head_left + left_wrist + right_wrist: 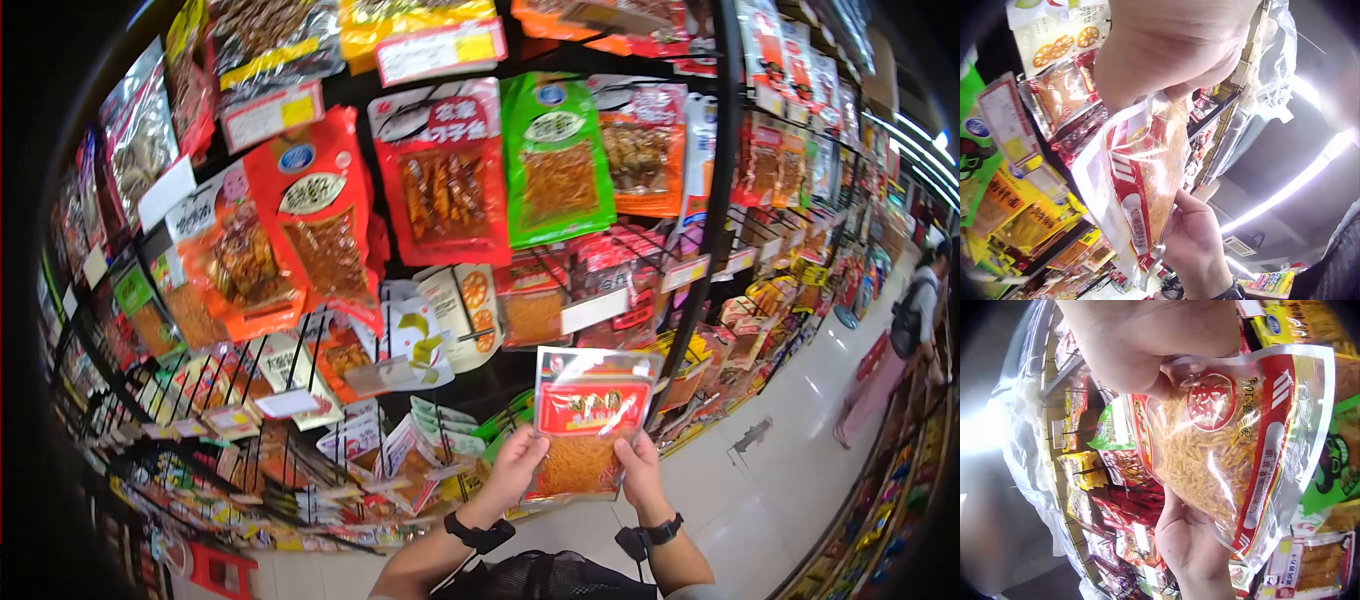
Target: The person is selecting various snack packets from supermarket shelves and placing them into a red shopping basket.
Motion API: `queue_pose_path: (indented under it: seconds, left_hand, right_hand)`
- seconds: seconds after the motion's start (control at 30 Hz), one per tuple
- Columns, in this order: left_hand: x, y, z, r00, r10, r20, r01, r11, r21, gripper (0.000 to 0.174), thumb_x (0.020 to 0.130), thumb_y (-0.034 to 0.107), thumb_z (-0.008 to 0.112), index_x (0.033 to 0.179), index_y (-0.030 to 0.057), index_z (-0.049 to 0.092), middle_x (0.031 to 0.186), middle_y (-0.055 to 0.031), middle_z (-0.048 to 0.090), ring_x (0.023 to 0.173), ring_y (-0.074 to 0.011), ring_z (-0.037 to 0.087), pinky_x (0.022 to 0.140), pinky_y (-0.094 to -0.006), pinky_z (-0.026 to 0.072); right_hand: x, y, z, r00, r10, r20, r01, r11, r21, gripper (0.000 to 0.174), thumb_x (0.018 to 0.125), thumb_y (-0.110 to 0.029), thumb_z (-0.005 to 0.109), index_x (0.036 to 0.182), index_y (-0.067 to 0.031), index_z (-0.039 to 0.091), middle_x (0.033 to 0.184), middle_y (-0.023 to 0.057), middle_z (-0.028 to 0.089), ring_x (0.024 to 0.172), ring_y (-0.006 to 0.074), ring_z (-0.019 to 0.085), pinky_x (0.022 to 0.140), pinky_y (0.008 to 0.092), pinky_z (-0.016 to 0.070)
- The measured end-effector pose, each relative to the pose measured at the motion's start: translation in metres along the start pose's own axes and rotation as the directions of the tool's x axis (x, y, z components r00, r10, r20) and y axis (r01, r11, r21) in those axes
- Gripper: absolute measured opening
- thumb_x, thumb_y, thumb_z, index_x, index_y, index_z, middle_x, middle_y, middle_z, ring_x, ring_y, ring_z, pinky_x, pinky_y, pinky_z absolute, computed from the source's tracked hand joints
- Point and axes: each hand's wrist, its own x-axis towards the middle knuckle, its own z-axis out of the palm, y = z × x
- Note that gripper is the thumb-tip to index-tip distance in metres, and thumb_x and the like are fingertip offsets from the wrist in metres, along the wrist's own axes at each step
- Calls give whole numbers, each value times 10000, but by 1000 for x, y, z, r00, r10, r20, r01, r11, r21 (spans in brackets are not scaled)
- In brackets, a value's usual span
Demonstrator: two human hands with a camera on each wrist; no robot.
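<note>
A clear snack bag (580, 455) with a red label and orange-brown shreds inside is held upright in front of the body, between both hands. My left hand (519, 464) pinches its left edge, thumb on the front. On the opposite edge, my right hand (641, 470) grips it the same way. The left wrist view shows the bag (1141, 187) side-on, its surface creased and shiny. In the right wrist view, the bag's back (1210, 444) carries a round red emblem and a red stripe. The fingers behind the bag are mostly hidden.
Shelves of hanging snack packs rise ahead, among them a green pack (557, 160) and a red pack (440, 170). A black shelf post (722, 130) stands just right of them. A person (910, 320) is in the aisle at right. A red stool (222, 572) sits low at left.
</note>
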Motion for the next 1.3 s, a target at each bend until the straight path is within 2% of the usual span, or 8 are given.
queue_pose_path:
  seconds: [0.27,0.43,0.53,0.67,0.7,0.83,1.07,1.3]
  left_hand:
    - [-97,-73,-75,980,-195,-44,200,950,239,143,1013,196,565,999,54,565,826,63,496,727,-33,442,615,-200,378]
    - [-160,-71,-88,943,-302,-139,317,943,100,293,983,159,609,1254,55,571,1048,-8,653,884,-67,594,742,-238,511]
    - [-201,-82,-111,889,-396,-229,416,908,49,302,974,172,628,1247,56,572,1036,-8,655,880,-69,597,753,-248,516]
    - [-254,-80,-138,862,-405,-305,418,908,-26,334,955,167,656,1260,39,609,1119,-22,676,955,-93,621,838,-277,523]
    - [-269,-78,-144,802,-488,-345,476,871,-125,322,952,170,662,1241,31,635,1130,-21,682,999,-97,616,892,-289,505]
    - [-328,-92,-170,788,-363,-498,355,928,-116,306,950,190,669,1211,32,653,1094,-15,692,991,-100,618,907,-292,494]
    - [-441,-44,-228,712,-254,-654,208,967,-149,310,956,190,661,1220,28,651,1118,-12,686,1006,-103,616,915,-288,486]
    - [-597,15,-299,525,-196,-828,62,979,-193,311,948,141,655,1227,4,641,1160,-42,681,1046,-128,619,958,-302,476]
  right_hand:
    - [-68,74,-2,958,287,20,-288,958,14,182,995,-171,573,1097,-23,599,1068,20,639,964,99,575,884,286,460]
    - [-98,131,7,883,458,104,-453,889,-68,200,998,-183,575,1073,-6,629,930,3,651,820,85,584,744,247,477]
    - [-115,160,25,840,507,194,-477,860,-183,200,1001,-187,570,1062,-6,630,905,-8,637,776,72,569,710,251,480]
    - [-117,175,65,604,727,325,-662,685,-303,188,1010,-180,543,1070,-17,616,903,5,638,797,88,576,748,251,485]
    - [-118,180,77,577,735,355,-657,676,-333,187,1011,-176,540,1077,-16,611,902,5,637,788,87,577,737,247,486]
    - [-127,200,129,509,734,449,-586,678,-445,193,1012,-167,536,1103,-10,603,905,2,635,765,86,580,709,238,486]
    - [-189,237,256,442,683,582,-463,729,-504,207,997,-143,548,1140,-11,617,918,-3,641,787,80,572,710,252,467]
    - [-291,285,412,207,759,617,-492,626,-605,225,998,-162,561,1152,-11,624,940,2,652,799,88,573,716,252,456]
